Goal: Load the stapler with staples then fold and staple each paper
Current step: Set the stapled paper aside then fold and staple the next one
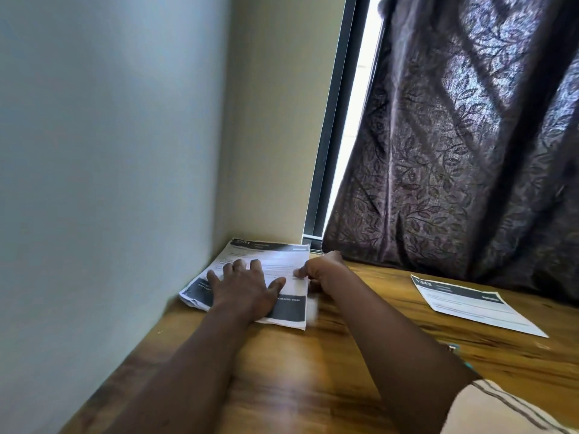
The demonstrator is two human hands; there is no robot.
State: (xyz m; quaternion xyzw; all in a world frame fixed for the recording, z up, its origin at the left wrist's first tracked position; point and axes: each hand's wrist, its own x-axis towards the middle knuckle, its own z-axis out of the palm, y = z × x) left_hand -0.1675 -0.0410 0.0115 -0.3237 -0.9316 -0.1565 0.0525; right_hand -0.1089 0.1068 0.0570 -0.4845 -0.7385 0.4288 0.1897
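Left hand (247,289) has its fingers (239,266) spread flat, pressing down on the folded paper (282,261) tucked into the far corner of the table (313,371). Right hand (322,272) sits at the paper's 3 o'clock edge, which runs roughly 12 to 6. Its fingers are curled, but pinching or just creasing? Can't tell. Second sheet (470,303) lies well apart at 3 o'clock, so probably the right hand's grab.
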